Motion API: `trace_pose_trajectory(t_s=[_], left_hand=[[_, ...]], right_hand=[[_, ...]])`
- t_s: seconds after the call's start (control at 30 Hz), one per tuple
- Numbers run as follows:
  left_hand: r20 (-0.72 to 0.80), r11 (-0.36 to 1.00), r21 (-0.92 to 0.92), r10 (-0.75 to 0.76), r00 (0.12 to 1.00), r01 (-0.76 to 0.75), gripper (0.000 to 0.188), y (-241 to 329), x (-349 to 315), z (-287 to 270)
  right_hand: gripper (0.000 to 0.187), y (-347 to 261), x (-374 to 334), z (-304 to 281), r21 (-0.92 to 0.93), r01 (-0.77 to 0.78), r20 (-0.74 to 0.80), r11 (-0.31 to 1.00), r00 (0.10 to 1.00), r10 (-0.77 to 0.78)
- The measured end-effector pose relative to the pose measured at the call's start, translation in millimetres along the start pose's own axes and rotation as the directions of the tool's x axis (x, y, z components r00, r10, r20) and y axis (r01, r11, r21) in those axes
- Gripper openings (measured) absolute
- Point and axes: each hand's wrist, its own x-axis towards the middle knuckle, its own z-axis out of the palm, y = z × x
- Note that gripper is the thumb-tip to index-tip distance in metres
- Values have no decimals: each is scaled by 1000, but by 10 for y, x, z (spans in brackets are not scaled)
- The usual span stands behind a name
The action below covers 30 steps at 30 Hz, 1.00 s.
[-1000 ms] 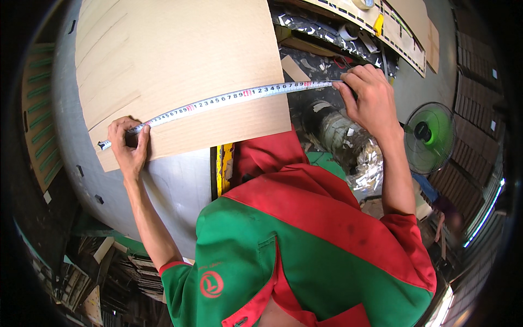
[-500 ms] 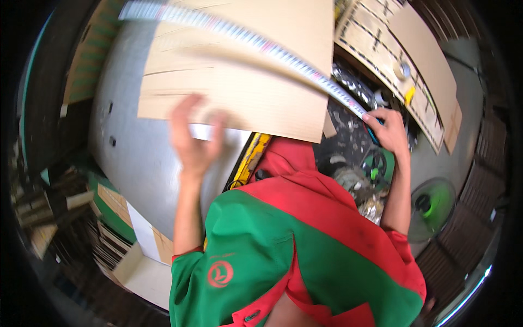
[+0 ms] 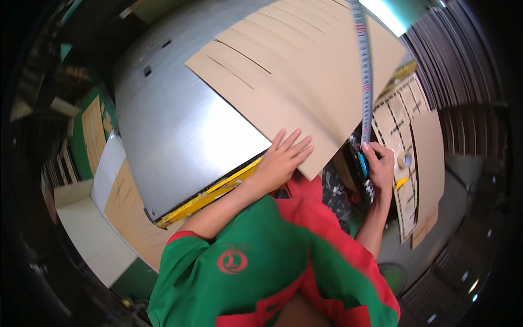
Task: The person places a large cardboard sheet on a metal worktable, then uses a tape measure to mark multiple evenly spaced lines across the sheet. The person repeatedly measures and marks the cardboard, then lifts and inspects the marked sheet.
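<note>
A large tan cardboard sheet (image 3: 305, 103) with several long slits toward its far left edge lies on a shiny metal table (image 3: 190, 136). My left hand (image 3: 281, 162) rests flat on the sheet's near corner, fingers spread. My right hand (image 3: 379, 166) is closed around a tape measure, just off the sheet's right edge. The tape's white blade (image 3: 365, 82), with black and red marks, stretches away from me over the right part of the sheet. Its far end runs out at the top of the picture. The blue and dark case is mostly hidden by my fingers.
A yellow, worn edge bar (image 3: 212, 193) borders the table in front of me. To the right stands a board with black slots (image 3: 397, 120), bearing a tape roll (image 3: 404, 159) and a yellow tool (image 3: 401, 183). Wood panels (image 3: 131, 212) lean at the left.
My left hand has come down from above the table onto the cardboard's near corner. The tape blade has swung from slanting left to pointing nearly straight away. My view has turned.
</note>
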Motion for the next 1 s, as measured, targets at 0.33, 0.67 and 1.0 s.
trace_pose_trajectory(t_s=[0.33, 0.67, 1.0], left_hand=[[312, 890, 8, -436, 844, 456, 67, 33, -1147, -1073], [52, 477, -283, -859, 510, 832, 27, -100, -542, -1253], [-571, 532, -122, -728, 379, 838, 29, -1697, -1068, -1458]], right_hand=[[17, -892, 2011, 866, -313, 759, 629, 570, 616, -474], [21, -1103, 3768, 1493, -174, 877, 816, 447, 382, -433], [15, -1324, 4012, 1844, -172, 903, 876, 393, 323, -359]])
